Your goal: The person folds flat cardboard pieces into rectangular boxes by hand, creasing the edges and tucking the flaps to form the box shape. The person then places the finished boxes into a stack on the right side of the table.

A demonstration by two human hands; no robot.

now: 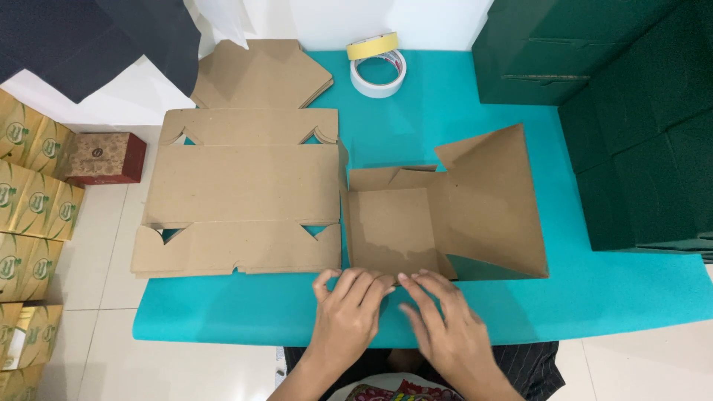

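Observation:
A half-folded brown cardboard box (438,215) lies on the teal mat (416,104), its lid flap standing up to the right. My left hand (349,308) and my right hand (442,319) press side by side on the box's near wall, fingertips on its front edge. Whether the fingers pinch the flap or only rest on it I cannot tell. To the left of the box a flat, unfolded cardboard blank (241,193) lies on the mat.
More flat blanks (264,70) are stacked at the back. Two tape rolls (377,63) stand behind the box. Dark green boxes (631,111) fill the right side. Gold and green cartons (30,200) and a small red box (100,157) sit on the floor at the left.

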